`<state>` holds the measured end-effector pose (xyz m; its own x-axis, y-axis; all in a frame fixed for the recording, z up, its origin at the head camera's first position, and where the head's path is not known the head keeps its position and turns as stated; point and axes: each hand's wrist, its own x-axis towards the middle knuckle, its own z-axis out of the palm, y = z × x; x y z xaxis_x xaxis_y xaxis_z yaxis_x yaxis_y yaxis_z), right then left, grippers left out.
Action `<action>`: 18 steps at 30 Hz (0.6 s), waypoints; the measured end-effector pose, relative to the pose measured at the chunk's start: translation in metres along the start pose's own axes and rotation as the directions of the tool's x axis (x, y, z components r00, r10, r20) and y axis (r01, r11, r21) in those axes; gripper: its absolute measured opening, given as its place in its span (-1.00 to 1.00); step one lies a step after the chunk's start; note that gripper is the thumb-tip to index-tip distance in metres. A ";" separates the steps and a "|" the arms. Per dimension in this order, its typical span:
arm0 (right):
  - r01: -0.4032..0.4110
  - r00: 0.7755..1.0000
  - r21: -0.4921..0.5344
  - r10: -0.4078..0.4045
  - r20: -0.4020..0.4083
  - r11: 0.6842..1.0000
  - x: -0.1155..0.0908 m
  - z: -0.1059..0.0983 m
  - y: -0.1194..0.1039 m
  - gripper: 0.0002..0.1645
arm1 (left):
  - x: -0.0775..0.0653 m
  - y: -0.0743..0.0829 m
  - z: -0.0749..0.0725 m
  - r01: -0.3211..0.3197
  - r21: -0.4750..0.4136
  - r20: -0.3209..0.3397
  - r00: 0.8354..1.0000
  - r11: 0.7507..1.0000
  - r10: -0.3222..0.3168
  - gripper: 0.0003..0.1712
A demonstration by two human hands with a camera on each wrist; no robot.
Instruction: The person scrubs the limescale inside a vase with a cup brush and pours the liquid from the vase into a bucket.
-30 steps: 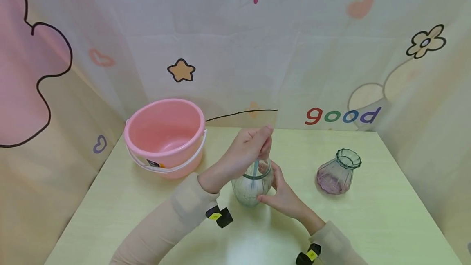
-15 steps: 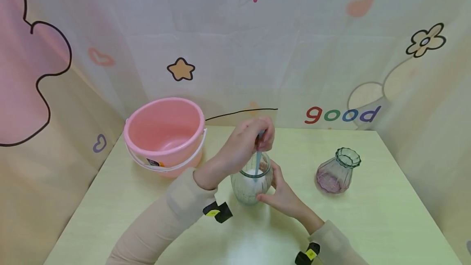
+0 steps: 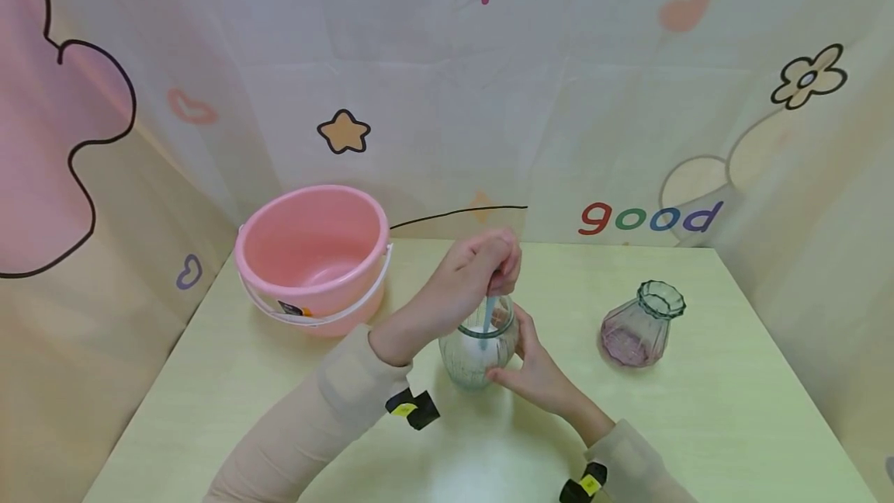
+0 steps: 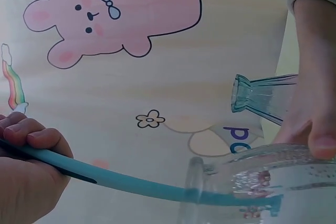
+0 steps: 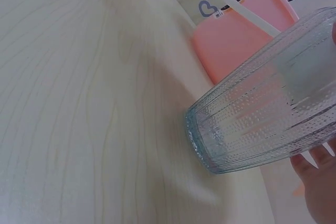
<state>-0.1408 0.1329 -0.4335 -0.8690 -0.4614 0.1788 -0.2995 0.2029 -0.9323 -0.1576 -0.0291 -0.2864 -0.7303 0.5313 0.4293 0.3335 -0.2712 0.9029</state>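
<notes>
In the head view my left hand point(image 3: 482, 266) grips a blue toothbrush point(image 3: 490, 313) by its handle, above a clear ribbed glass vase point(image 3: 466, 363). The toothbrush point(image 4: 131, 183) reaches through the vase's mouth, and its small head point(image 4: 274, 204) shows through the glass in the left wrist view. My right hand point(image 3: 541, 379) holds the vase from the right side, thumb in front and fingers behind. A whitish patch shows inside the vase. In the right wrist view the vase's thick base point(image 5: 202, 142) is at the table top, and my right fingers point(image 5: 315, 174) lie along its side.
A pink bucket point(image 3: 314, 309) with a white handle stands at the back left. To the right, a smaller faceted glass vase point(image 3: 639, 328), green at the rim and purple at the base, stands on the pale wooden table point(image 3: 726, 410). A printed curtain point(image 3: 433, 99) hangs behind.
My left hand rises with the toothbrush, then comes down a little again, the brush staying in the vase. My right hand and the vase stay nearly in place.
</notes>
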 end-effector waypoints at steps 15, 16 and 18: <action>0.001 0.998 -0.032 -0.003 -0.066 1.000 -0.003 0.009 -0.006 0.14 | -0.007 -0.024 -0.003 0.111 0.004 -0.084 0.990 0.994 -0.110 -0.71; -0.006 0.997 -0.038 0.003 -0.073 0.999 -0.003 0.009 -0.007 0.15 | -0.007 -0.026 -0.003 0.120 0.002 -0.086 0.989 0.993 -0.119 -0.71; -0.013 0.996 -0.048 0.009 -0.084 0.999 -0.003 0.011 -0.009 0.15 | -0.007 -0.029 -0.003 0.139 -0.001 -0.093 0.986 0.990 -0.138 -0.71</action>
<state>-0.1309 0.1235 -0.4291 -0.9018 -0.3853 0.1958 -0.3063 0.2502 -0.9185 -0.1643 -0.0276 -0.3155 -0.8218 0.4865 0.2965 0.2281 -0.1960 0.9537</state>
